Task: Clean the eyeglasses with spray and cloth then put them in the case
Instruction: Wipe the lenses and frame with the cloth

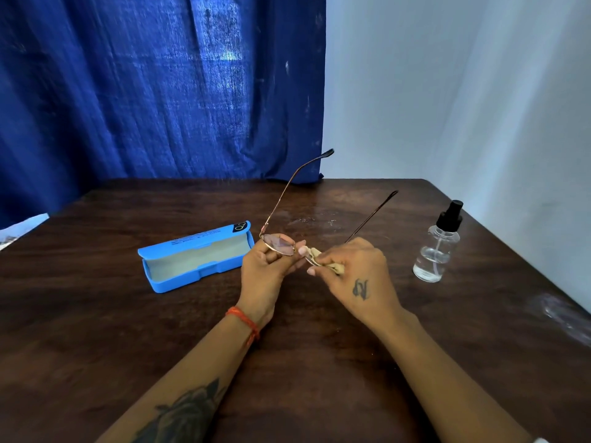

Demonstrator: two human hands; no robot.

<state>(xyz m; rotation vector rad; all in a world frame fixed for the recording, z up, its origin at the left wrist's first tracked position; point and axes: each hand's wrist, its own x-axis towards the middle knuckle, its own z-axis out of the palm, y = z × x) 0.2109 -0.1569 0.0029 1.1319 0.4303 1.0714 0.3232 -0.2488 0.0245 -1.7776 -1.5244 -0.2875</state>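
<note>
Thin metal-framed eyeglasses [279, 243] are held above the middle of the table, temples open and pointing away from me. My left hand [262, 276] grips the frame at the left lens. My right hand [351, 273] pinches a small beige cloth [324, 262] around the right lens, which is mostly hidden by the cloth and fingers. A blue eyeglass case [195, 257] lies open on the table to the left of my hands, with its pale lining showing. A clear spray bottle [436, 247] with a black nozzle stands upright to the right.
The dark wooden table [96, 314] fills the lower view. A blue curtain [144, 91] hangs behind it on the left, a white wall on the right. A crumpled clear plastic wrapper [563, 314] lies at the table's right edge. Wet specks mark the wood beyond the glasses.
</note>
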